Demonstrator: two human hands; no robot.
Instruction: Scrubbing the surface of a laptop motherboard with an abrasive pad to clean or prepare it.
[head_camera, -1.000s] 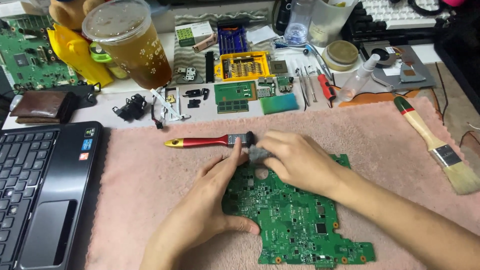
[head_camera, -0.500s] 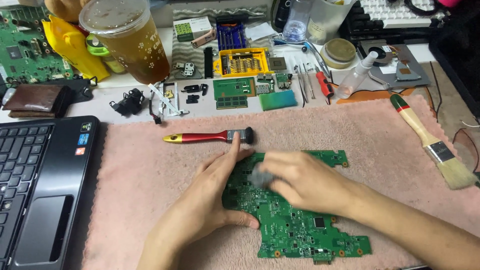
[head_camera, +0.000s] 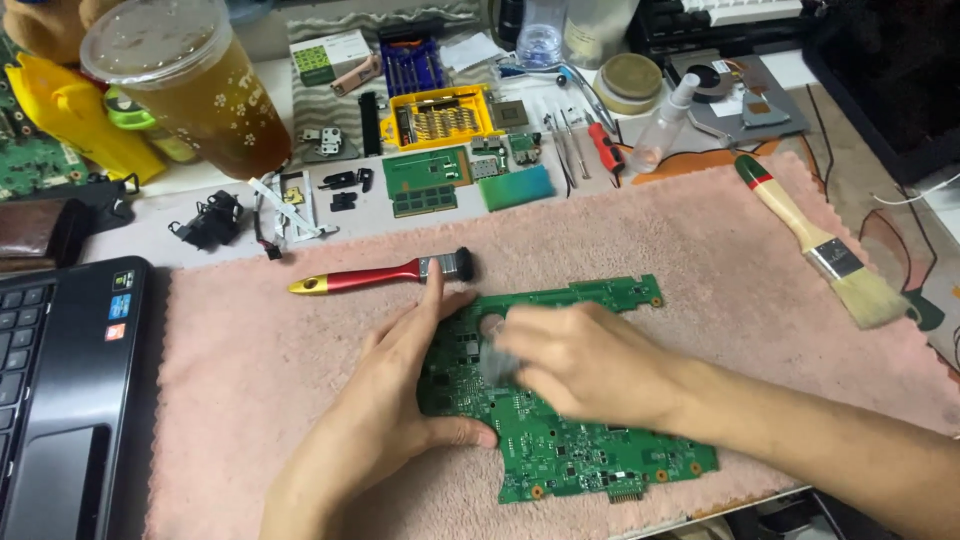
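Circuit board (head_camera: 560, 440) under both hands, L hand (head_camera: 395, 400) flat.

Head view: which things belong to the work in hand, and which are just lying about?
In hand: green circuit board, left hand steadying it, right hand rubbing it, pink towel.

Lying about: red-handled brush, wooden brush, iced drink cup, laptop, yellow bit case.

right hand (head_camera: 590, 365) motion-blurred, laptop (head_camera: 60, 400) cut off

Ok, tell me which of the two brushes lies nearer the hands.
The red-handled brush, with dark bristles, lies just above the left hand, whose fingertip nearly touches it. The wooden-handled brush lies far off at the towel's right edge.
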